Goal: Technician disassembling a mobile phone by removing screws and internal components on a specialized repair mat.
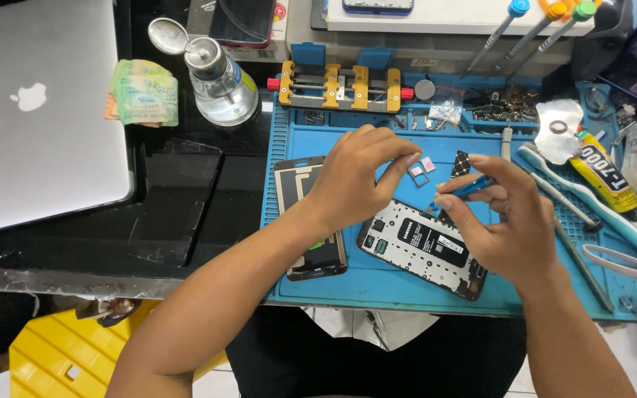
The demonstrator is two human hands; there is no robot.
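On the blue work mat [377, 284] lies an opened phone body [422, 247] with its inner plate showing. Beside it, partly under my left forearm, lies a dark screen panel [300, 191]. My left hand [359, 177] hovers above the mat with thumb and fingers pinched together; whether anything tiny sits between them I cannot tell. My right hand [506, 221] grips a small blue tool [473, 186], its tip pointing toward the left fingers. A small card tray and two little cards [422, 171] rest on the mat just beyond the fingertips.
A yellow and black clamp jig [340, 85] stands at the mat's far edge. A clear liquid bottle [219, 77], folded banknotes [144, 92] and a closed silver laptop [35, 110] are at left. Glue tubes [607, 173], a toothbrush [591, 195], tweezers [632, 262] and screwdrivers [532, 29] crowd the right.
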